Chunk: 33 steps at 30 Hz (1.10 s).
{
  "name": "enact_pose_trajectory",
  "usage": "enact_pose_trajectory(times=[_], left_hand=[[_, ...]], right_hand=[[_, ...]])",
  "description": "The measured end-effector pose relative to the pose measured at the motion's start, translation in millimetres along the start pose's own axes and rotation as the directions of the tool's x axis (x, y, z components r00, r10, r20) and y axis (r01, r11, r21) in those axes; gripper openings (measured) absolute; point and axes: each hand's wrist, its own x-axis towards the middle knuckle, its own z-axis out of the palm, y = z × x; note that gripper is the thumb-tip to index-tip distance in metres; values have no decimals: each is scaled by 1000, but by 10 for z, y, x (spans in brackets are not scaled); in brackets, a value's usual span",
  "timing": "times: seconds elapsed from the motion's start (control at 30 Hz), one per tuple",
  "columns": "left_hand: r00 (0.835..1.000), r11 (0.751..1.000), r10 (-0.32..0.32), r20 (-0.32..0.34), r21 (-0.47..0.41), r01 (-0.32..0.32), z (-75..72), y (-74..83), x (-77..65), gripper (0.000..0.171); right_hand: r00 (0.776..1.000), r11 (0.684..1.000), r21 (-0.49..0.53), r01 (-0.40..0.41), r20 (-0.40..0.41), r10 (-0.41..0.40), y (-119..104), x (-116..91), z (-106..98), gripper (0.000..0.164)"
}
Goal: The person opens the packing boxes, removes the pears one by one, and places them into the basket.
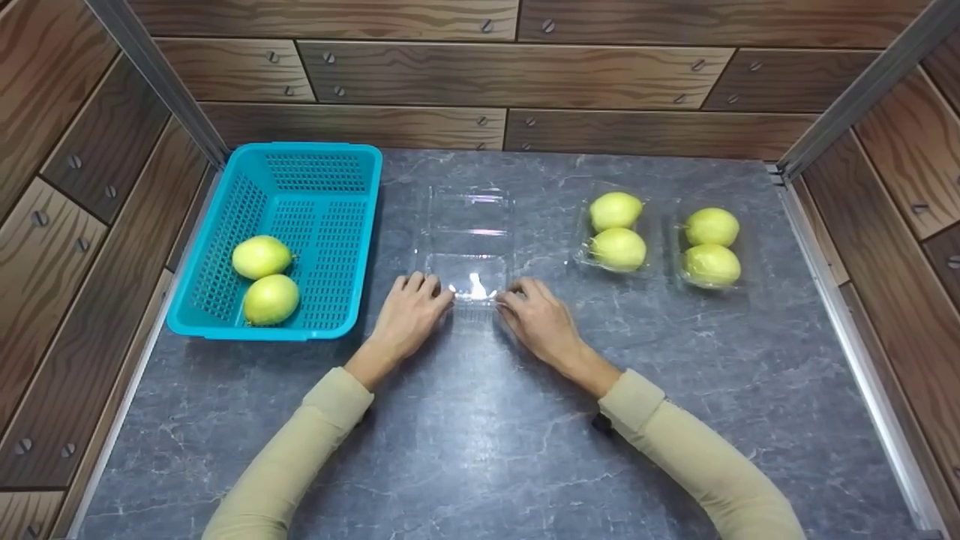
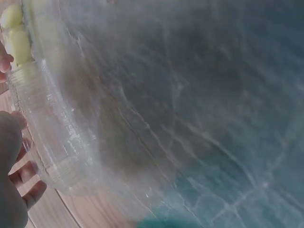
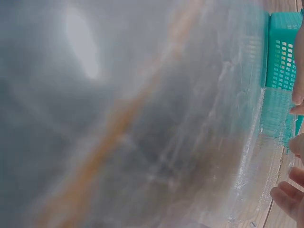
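A clear plastic clamshell box [image 1: 469,244] lies opened out on the table in front of me, its hinged halves one behind the other. At its near left corner my left hand [image 1: 409,313] pinches the edge between thumb and fingers. My right hand [image 1: 544,319] does the same at the near right corner. In the left wrist view the box [image 2: 52,128] runs alongside the left fingers [image 2: 33,194]. The right wrist view has the box wall [image 3: 259,156] beside the right fingers [image 3: 285,199]. No fruit shows inside this box.
To the left stands a blue perforated basket [image 1: 365,225] with two yellow-green fruits [image 1: 271,300] in it. On the right are two clear boxes, each holding a pair of such fruits [image 1: 619,250] [image 1: 712,265]. Wood-patterned walls [image 1: 517,73] enclose the grey marbled table [image 1: 480,450].
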Motion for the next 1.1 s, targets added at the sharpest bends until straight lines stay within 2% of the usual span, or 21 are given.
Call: enact_pose_trajectory(times=[0.13, 0.43, 0.67, 1.1], left_hand=[[1000, 1000, -29, -4, -9, 29, 32, -34, 43, 17], [994, 995, -87, -69, -45, 84, 135, -138, 142, 17], [989, 990, -135, -64, -39, 133, 166, -202, 211, 18], [978, 979, -202, -58, -51, 199, 233, -319, 318, 16]], right_hand=[[999, 1000, 10, -23, 23, 23, 12, 70, 19, 12], [997, 999, -7, -52, 55, 52, 65, 229, 79, 12], [997, 999, -8, -43, 64, 43, 107, 367, 126, 11], [987, 994, 5, -110, 121, 109, 135, 569, 216, 15]])
